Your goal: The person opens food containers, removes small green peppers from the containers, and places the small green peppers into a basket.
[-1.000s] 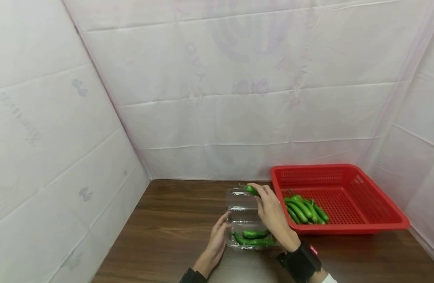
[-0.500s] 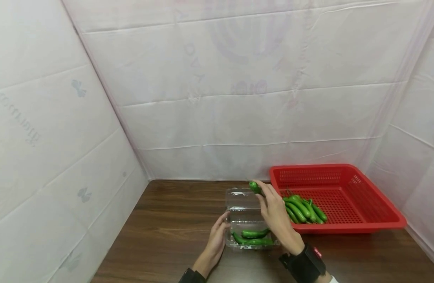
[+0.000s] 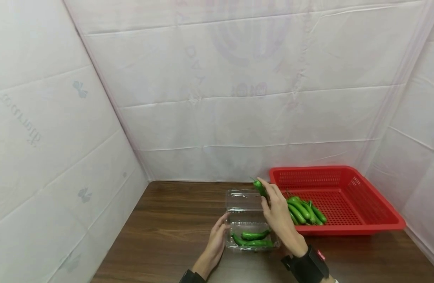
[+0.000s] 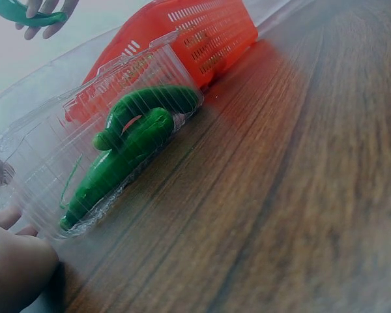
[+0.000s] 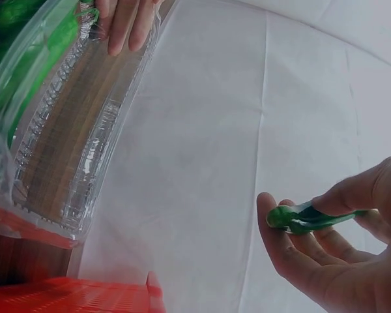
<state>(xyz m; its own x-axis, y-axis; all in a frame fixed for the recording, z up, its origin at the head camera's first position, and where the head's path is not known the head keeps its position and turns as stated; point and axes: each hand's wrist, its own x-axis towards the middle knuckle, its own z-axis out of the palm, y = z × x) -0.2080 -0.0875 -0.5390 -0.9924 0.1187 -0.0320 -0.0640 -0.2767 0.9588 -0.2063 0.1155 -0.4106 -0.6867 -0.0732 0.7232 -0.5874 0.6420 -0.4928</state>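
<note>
A clear plastic clamshell box (image 3: 248, 217) stands on the table with its lid folded back. Two green chili peppers (image 3: 255, 243) lie in its near half; the left wrist view shows them through the wall (image 4: 111, 173). My left hand (image 3: 215, 240) holds the box by its left end, thumb (image 4: 16, 267) on the near side. Above and right of the lid, my right hand (image 3: 279, 214) pinches another green chili pepper (image 3: 259, 187) between thumb and fingers. The right wrist view shows this pepper (image 5: 306, 220) in the air, partly covered by the thumb.
A red plastic basket (image 3: 351, 228) stands right of the box, close to it, with several green chili peppers (image 3: 301, 209) at its left side. The brown wooden table (image 3: 167, 228) runs back to white sheeting (image 3: 217, 118), which also hangs at both sides.
My right hand has moved slightly right, away from above the lid, and the pepper has turned in its fingers. My left hand and the box have stayed put.
</note>
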